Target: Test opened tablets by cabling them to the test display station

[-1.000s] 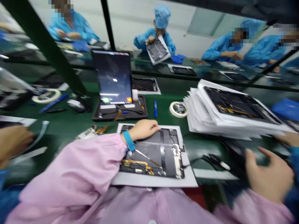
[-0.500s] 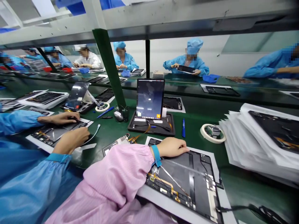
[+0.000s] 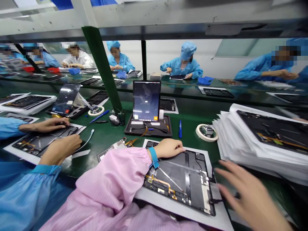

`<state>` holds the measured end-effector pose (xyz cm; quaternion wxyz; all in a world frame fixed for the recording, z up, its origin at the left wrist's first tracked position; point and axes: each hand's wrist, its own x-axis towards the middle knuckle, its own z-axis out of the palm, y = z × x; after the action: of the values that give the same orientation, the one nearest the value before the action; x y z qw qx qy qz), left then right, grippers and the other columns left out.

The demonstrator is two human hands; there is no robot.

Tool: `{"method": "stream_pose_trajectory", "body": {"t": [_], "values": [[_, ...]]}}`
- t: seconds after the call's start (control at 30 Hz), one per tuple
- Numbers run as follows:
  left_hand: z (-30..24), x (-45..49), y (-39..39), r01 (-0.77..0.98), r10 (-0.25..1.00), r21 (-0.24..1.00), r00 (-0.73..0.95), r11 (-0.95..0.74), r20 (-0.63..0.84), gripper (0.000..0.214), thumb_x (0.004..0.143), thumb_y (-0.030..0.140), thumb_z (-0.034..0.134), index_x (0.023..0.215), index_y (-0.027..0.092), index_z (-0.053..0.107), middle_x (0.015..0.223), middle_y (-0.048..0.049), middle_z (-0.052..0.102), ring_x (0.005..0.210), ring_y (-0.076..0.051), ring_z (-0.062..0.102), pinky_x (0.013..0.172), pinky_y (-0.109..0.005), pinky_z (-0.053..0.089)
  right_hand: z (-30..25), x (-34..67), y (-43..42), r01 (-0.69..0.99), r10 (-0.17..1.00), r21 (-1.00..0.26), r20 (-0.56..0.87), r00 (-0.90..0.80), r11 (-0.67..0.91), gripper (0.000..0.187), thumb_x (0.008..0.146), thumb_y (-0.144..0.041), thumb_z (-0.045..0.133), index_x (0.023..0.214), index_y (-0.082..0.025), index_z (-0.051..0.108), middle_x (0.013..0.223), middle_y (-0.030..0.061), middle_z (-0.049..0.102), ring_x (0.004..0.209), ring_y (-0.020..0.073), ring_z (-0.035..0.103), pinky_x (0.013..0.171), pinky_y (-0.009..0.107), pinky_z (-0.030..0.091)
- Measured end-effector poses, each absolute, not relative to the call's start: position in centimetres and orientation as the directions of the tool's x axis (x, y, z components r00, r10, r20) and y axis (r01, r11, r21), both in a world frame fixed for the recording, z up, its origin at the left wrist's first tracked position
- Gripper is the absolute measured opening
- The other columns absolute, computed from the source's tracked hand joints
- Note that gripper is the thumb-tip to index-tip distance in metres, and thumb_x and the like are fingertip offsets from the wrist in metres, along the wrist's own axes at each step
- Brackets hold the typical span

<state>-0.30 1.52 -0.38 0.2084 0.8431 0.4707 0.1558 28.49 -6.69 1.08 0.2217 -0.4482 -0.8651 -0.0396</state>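
The left hand [image 3: 169, 148] lay on the far edge of an opened tablet [image 3: 174, 171], fingers curled; whether they gripped the edge could not be told. The tablet rested on a white sheet [image 3: 222, 217] on the green table [image 3: 190, 126], directly before the person. Blurred, the right hand [image 3: 245, 189] held its fingers spread wide just beside the tablet's right side, near a black cable [image 3: 216, 201]. Beyond stood a lit screen [image 3: 146, 100], with a blue pen [image 3: 180, 129] and tape roll [image 3: 199, 135] to its right.

The finely striped sleeve [image 3: 113, 176] is pink, the wristband [image 3: 153, 157] blue. The tablet housing [image 3: 176, 171] is black, the marker [image 3: 180, 129] blue.
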Motion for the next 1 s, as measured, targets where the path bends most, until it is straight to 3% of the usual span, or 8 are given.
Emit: {"method": "stream_pose_trajectory", "body": {"t": [0.13, 0.23, 0.43, 0.53, 0.63, 0.77, 0.9, 1.0], "values": [[-0.3, -0.4, 1.4, 0.727, 0.86, 0.503, 0.506, -0.468, 0.067, 0.031, 0.09, 0.045, 0.044, 0.088, 0.021, 0.064, 0.089, -0.0015, 0.071, 0.081, -0.017, 0.063, 0.065, -0.025, 0.041, 0.6, 25.6, -5.8, 0.676, 0.671, -0.079, 0.248, -0.699, 0.733, 0.018, 0.081, -0.02, 0.047, 0.087, -0.025, 0.063, 0.103, 0.0067, 0.064, 0.099, 0.0268, 0.06, 0.097, 0.051, 0.043], [-0.5, -0.4, 1.3, 0.713, 0.861, 0.524, 0.502, -0.465, 0.08, 0.03, 0.089, 0.044, 0.046, 0.086, 0.021, 0.064, 0.088, -0.0017, 0.07, 0.08, -0.017, 0.063, 0.066, -0.025, 0.043, 0.8, 26.9, -5.1, 0.677, 0.69, -0.13, 0.156, -0.707, 0.724, 0.018, 0.083, -0.021, 0.047, 0.088, -0.025, 0.064, 0.118, 0.0071, 0.059, 0.108, 0.027, 0.057, 0.093, 0.045, 0.048], [1.2, -0.6, 0.7, 0.615, 0.843, 0.577, 0.403, -0.537, 0.355, 0.021, 0.083, 0.036, 0.058, 0.095, 0.019, 0.061, 0.097, -0.0046, 0.067, 0.092, -0.018, 0.059, 0.084, -0.029, 0.045, 4.4, 25.7, 0.7, 0.719, 0.749, -0.289, -0.011, -0.662, 0.632, 0.047, 0.08, -0.033, 0.061, 0.125, -0.021, 0.052, 0.141, 0.0117, 0.041, 0.125, 0.0291, 0.044, 0.103, 0.044, 0.039], [3.6, -3.6, 1.2, 0.67, 0.844, 0.558, 0.204, -0.489, 0.496, 0.022, 0.086, 0.034, 0.053, 0.101, 0.02, 0.06, 0.104, -0.0058, 0.065, 0.1, -0.02, 0.057, 0.092, -0.034, 0.043, 4.9, 19.5, 5.7, 0.819, 0.871, -0.338, 0.002, -0.492, 0.464, 0.025, 0.087, -0.019, 0.049, 0.109, -0.016, 0.059, 0.114, 0.012, 0.061, 0.107, 0.0252, 0.056, 0.097, 0.04, 0.04], [4.8, -9.8, 2.6, 0.761, 0.811, 0.585, -0.138, -0.281, 0.569, 0.026, 0.088, 0.029, 0.045, 0.108, 0.018, 0.058, 0.109, -0.0078, 0.064, 0.105, -0.02, 0.056, 0.096, -0.036, 0.042, 3.3, 14.2, 9.4, 0.855, 0.925, -0.363, 0.06, -0.376, 0.371, 0.028, 0.087, -0.017, 0.046, 0.111, -0.009, 0.058, 0.105, 0.019, 0.061, 0.099, 0.0287, 0.058, 0.089, 0.042, 0.042], [3.7, -18.4, 4.5, 0.736, 0.806, 0.668, -0.46, 0.112, 0.372, 0.04, 0.078, 0.016, 0.05, 0.116, 0.009, 0.057, 0.117, -0.0149, 0.062, 0.11, -0.024, 0.056, 0.099, -0.036, 0.039, 2.2, 12.5, 11.1, 0.806, 0.941, -0.488, 0.134, -0.311, 0.335, 0.025, 0.081, -0.022, 0.049, 0.1, -0.013, 0.063, 0.089, 0.0134, 0.062, 0.088, 0.0259, 0.059, 0.08, 0.036, 0.044], [1.3, -21.3, 5.7, 0.722, 0.871, 0.681, -0.408, 0.124, 0.274, 0.028, 0.073, 0.025, 0.06, 0.099, 0.015, 0.066, 0.108, -0.0089, 0.068, 0.103, -0.023, 0.06, 0.096, -0.034, 0.042, 5.6, 14.4, 9.3, 0.666, 0.932, -0.655, 0.203, -0.299, 0.357, 0.035, 0.083, -0.032, 0.033, 0.097, -0.018, 0.062, 0.074, 0.0064, 0.056, 0.07, 0.0208, 0.055, 0.065, 0.033, 0.045], [0.6, -20.7, 5.9, 0.749, 0.878, 0.639, -0.413, 0.176, 0.242, 0.024, 0.074, 0.034, 0.064, 0.09, 0.017, 0.066, 0.104, -0.0087, 0.068, 0.103, -0.024, 0.058, 0.095, -0.038, 0.042, 9.4, 16.1, 5.5, 0.35, 0.921, -0.876, 0.219, -0.322, 0.331, 0.032, 0.08, -0.038, 0.036, 0.099, -0.023, 0.057, 0.067, 0.0013, 0.045, 0.06, 0.018, 0.047, 0.057, 0.032, 0.043]]}}
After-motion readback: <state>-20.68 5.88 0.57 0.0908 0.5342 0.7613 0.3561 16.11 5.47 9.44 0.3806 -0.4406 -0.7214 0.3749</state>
